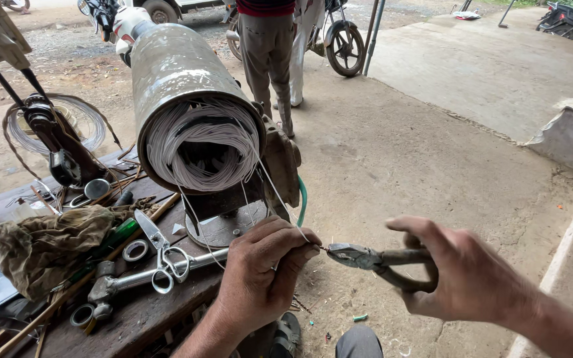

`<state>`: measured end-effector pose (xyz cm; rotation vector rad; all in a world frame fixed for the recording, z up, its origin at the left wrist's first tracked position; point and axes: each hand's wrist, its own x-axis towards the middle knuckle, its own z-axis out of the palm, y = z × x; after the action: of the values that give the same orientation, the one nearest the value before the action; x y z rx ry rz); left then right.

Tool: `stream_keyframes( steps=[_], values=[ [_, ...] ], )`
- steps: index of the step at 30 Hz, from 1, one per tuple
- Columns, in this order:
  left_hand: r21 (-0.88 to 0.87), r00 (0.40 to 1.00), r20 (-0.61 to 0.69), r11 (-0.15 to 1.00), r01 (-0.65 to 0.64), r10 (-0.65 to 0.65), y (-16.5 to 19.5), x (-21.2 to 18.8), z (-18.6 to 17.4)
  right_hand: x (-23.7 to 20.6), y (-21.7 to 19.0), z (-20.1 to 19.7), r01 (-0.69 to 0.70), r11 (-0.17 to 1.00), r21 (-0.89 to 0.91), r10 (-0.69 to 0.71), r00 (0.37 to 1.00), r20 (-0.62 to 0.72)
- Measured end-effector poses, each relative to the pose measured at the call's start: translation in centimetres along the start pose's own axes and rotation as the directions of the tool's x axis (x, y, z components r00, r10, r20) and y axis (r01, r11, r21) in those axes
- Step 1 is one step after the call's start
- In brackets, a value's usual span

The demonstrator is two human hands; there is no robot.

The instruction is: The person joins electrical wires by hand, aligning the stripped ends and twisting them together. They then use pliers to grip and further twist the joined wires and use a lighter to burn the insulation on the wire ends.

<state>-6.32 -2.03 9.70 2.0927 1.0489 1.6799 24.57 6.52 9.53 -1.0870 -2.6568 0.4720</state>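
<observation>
A grey metal motor cylinder [174, 73] lies on a wooden workbench [140, 311], its open end packed with white winding wires [200, 142]. My left hand [260, 272] pinches one thin wire [280, 199] that runs from the windings down to my fingertips. My right hand [459, 272] grips the handles of a pair of pliers [366, 257], and its jaws meet the wire end right at my left fingertips.
Scissors [160, 255], a wrench [127, 282], a greasy rag [48, 245], metal rings and a wire coil [54, 126] crowd the bench. A person's legs [266, 59] stand behind the motor beside a motorcycle [339, 40]. Concrete ground lies right.
</observation>
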Motion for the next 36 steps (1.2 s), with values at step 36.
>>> stream_keyframes(
  steps=[36],
  values=[
    [0.060, 0.997, 0.003, 0.995, -0.084, 0.083, -0.7, 0.1, -0.3, 2.1, -0.9, -4.2, 0.401, 0.571, -0.717, -0.680, 0.720, -0.138]
  ],
)
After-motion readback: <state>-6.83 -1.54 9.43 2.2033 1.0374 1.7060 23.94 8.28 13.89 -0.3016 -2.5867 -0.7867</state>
